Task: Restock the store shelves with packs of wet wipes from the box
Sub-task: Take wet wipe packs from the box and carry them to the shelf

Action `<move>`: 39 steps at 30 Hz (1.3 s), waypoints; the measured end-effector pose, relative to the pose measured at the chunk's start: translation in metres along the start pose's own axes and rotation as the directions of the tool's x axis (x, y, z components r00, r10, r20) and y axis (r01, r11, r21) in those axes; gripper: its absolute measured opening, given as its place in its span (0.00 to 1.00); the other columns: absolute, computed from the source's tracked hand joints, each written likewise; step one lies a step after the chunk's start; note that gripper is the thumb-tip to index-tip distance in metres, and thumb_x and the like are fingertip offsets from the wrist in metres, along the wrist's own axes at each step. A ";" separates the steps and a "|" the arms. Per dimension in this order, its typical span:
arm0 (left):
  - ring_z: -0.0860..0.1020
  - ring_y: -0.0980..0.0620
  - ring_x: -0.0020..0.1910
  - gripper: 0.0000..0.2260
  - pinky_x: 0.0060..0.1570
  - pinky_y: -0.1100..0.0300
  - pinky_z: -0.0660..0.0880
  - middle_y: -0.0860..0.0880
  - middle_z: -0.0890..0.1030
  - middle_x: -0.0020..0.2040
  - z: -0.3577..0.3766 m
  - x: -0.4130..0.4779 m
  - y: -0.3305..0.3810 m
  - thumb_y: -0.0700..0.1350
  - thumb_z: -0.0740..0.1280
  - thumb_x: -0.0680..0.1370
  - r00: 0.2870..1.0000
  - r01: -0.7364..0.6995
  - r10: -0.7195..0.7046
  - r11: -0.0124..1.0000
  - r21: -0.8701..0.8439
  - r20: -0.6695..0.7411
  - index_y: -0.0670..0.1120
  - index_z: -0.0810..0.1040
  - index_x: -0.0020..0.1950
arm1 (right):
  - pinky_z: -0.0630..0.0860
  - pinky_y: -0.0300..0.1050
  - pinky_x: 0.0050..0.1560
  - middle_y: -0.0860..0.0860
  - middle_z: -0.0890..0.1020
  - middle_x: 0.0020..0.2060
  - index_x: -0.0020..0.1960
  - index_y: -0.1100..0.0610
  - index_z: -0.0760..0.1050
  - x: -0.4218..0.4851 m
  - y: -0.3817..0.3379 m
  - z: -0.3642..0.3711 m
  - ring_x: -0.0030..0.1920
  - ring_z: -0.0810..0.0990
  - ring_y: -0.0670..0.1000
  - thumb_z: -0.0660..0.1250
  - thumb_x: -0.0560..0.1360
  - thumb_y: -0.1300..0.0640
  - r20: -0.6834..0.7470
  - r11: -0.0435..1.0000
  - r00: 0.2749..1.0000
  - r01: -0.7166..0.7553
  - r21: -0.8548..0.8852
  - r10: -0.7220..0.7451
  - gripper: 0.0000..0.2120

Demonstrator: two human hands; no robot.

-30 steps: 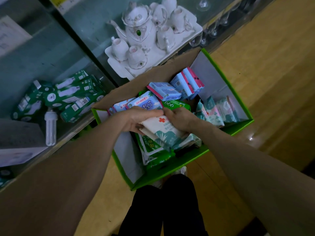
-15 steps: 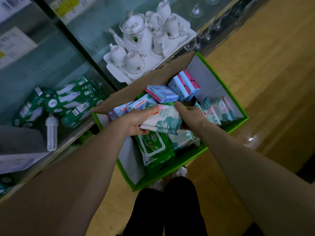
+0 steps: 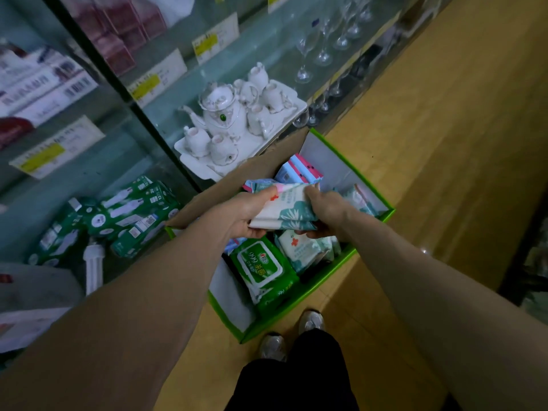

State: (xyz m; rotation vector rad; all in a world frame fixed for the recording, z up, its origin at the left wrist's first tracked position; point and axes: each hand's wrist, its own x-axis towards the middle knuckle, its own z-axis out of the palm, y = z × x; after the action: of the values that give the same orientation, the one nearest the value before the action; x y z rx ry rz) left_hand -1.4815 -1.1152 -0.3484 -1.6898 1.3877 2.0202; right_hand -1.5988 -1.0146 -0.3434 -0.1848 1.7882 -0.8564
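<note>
Wipes, white-and-teal packs with a red cross: a small stack, at least two by the edges I can count. It is held level above the box, long axis running left to right between the hands. Left hand: clamped on the left short end, thumb over the top, fingers under. Right hand: curled round the right short end. Box: green-rimmed, on the floor, close against the shelf front. It holds a green pack nearest me, spare red-cross packs below the right hand, and blue-and-pink packs at the far end. Shelves: glass, ahead and left of the stack, carrying green cartons low down and a tea set straight ahead. Judgement: the left hand is nearer the shelving, so the stack would go in left end first. Which shelf takes wipes I cannot tell.
</note>
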 end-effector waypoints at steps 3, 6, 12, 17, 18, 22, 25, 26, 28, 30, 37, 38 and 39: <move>0.77 0.51 0.33 0.14 0.33 0.58 0.73 0.47 0.78 0.33 0.010 -0.022 0.017 0.56 0.66 0.78 0.997 -0.063 0.062 0.998 0.025 0.053 0.46 0.74 0.43 | 0.75 0.40 0.19 0.60 0.78 0.38 0.61 0.66 0.69 -0.025 -0.009 -0.012 0.20 0.78 0.51 0.51 0.83 0.46 -0.066 0.999 0.997 0.033 0.031 -0.031 0.23; 0.77 0.50 0.32 0.13 0.30 0.58 0.74 0.47 0.78 0.33 0.025 -0.043 0.036 0.56 0.65 0.79 0.988 -0.130 0.124 0.990 0.062 0.097 0.47 0.73 0.43 | 0.74 0.39 0.19 0.59 0.79 0.40 0.57 0.64 0.71 -0.056 -0.017 -0.031 0.23 0.79 0.51 0.52 0.83 0.46 -0.111 0.995 0.991 0.083 0.056 -0.076 0.21; 0.77 0.50 0.34 0.11 0.33 0.56 0.75 0.47 0.77 0.39 0.074 -0.099 0.080 0.56 0.64 0.78 0.960 -0.238 0.195 0.947 0.217 0.201 0.49 0.72 0.45 | 0.75 0.37 0.21 0.54 0.78 0.37 0.46 0.58 0.70 -0.138 -0.033 -0.087 0.25 0.79 0.47 0.55 0.82 0.51 -0.203 0.981 0.967 0.172 0.085 -0.152 0.13; 0.79 0.50 0.26 0.13 0.24 0.63 0.74 0.46 0.79 0.34 0.124 -0.153 0.124 0.57 0.64 0.79 0.905 -0.351 0.240 0.888 0.297 0.353 0.47 0.74 0.49 | 0.75 0.35 0.22 0.54 0.80 0.34 0.45 0.57 0.71 -0.208 -0.041 -0.138 0.23 0.78 0.46 0.53 0.83 0.52 -0.333 0.952 0.909 0.293 0.087 -0.250 0.14; 0.78 0.50 0.24 0.13 0.23 0.64 0.73 0.46 0.79 0.32 0.136 -0.168 0.130 0.57 0.64 0.79 0.891 -0.376 0.247 0.871 0.315 0.382 0.47 0.74 0.48 | 0.75 0.35 0.22 0.54 0.80 0.34 0.45 0.57 0.71 -0.224 -0.041 -0.149 0.23 0.79 0.46 0.53 0.83 0.52 -0.357 0.947 0.897 0.309 0.083 -0.262 0.14; 0.78 0.49 0.27 0.12 0.23 0.64 0.73 0.45 0.80 0.35 0.189 -0.230 0.146 0.54 0.61 0.79 0.832 -0.485 0.300 0.801 0.350 0.467 0.46 0.75 0.51 | 0.75 0.36 0.23 0.54 0.81 0.35 0.46 0.58 0.72 -0.289 -0.034 -0.196 0.28 0.80 0.48 0.51 0.83 0.53 -0.451 0.935 0.843 0.352 0.049 -0.294 0.14; 0.78 0.48 0.29 0.12 0.25 0.62 0.74 0.44 0.80 0.36 0.235 -0.280 0.149 0.51 0.57 0.79 0.778 -0.561 0.337 0.754 0.343 0.531 0.45 0.74 0.51 | 0.76 0.37 0.25 0.55 0.82 0.36 0.49 0.59 0.72 -0.343 -0.016 -0.231 0.31 0.81 0.48 0.51 0.83 0.52 -0.532 0.935 0.795 0.354 0.015 -0.292 0.15; 0.78 0.47 0.29 0.12 0.26 0.62 0.74 0.43 0.80 0.36 0.251 -0.296 0.148 0.51 0.57 0.78 0.761 -0.581 0.344 0.739 0.341 0.550 0.45 0.74 0.52 | 0.76 0.37 0.25 0.55 0.82 0.37 0.49 0.58 0.71 -0.362 -0.008 -0.243 0.31 0.81 0.48 0.51 0.83 0.52 -0.565 0.935 0.772 0.356 0.004 -0.292 0.15; 0.78 0.47 0.29 0.12 0.26 0.62 0.74 0.43 0.80 0.37 0.287 -0.331 0.144 0.50 0.57 0.78 0.729 -0.617 0.347 0.707 0.346 0.590 0.45 0.74 0.52 | 0.75 0.37 0.24 0.55 0.82 0.36 0.48 0.58 0.71 -0.401 0.010 -0.265 0.29 0.80 0.48 0.51 0.83 0.51 -0.635 0.929 0.715 0.370 -0.008 -0.291 0.14; 0.78 0.48 0.31 0.11 0.25 0.63 0.74 0.43 0.79 0.38 0.321 -0.365 0.137 0.49 0.57 0.79 0.689 -0.659 0.352 0.669 0.344 0.634 0.44 0.74 0.51 | 0.73 0.38 0.24 0.54 0.80 0.33 0.46 0.58 0.70 -0.439 0.027 -0.287 0.25 0.78 0.46 0.51 0.83 0.52 -0.703 0.924 0.650 0.381 -0.027 -0.289 0.14; 0.81 0.49 0.30 0.10 0.24 0.64 0.75 0.44 0.82 0.35 0.424 -0.479 0.102 0.50 0.60 0.82 0.476 -0.774 0.302 0.590 0.230 0.826 0.44 0.74 0.51 | 0.68 0.35 0.20 0.56 0.78 0.32 0.47 0.61 0.72 -0.572 0.091 -0.347 0.24 0.76 0.48 0.51 0.82 0.58 -0.853 0.942 0.471 0.328 -0.068 -0.226 0.13; 0.81 0.49 0.33 0.10 0.25 0.63 0.76 0.44 0.81 0.38 0.437 -0.491 0.098 0.50 0.61 0.82 0.452 -0.786 0.294 0.577 0.220 0.842 0.44 0.74 0.52 | 0.69 0.36 0.21 0.57 0.79 0.33 0.49 0.62 0.72 -0.591 0.099 -0.353 0.25 0.77 0.48 0.52 0.82 0.59 -0.868 0.946 0.452 0.320 -0.059 -0.207 0.12; 0.81 0.50 0.34 0.10 0.27 0.62 0.76 0.45 0.81 0.40 0.451 -0.503 0.093 0.50 0.61 0.82 0.430 -0.794 0.279 0.569 0.213 0.859 0.44 0.74 0.53 | 0.70 0.36 0.22 0.57 0.80 0.36 0.52 0.62 0.72 -0.609 0.106 -0.358 0.27 0.78 0.49 0.52 0.82 0.58 -0.883 0.948 0.431 0.315 -0.046 -0.186 0.11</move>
State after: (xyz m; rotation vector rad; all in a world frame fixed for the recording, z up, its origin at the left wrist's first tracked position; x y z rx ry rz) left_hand -1.6770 -0.6335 0.0929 0.0506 2.0577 1.8013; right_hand -1.6422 -0.4629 0.1076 0.1283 2.7232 -1.4622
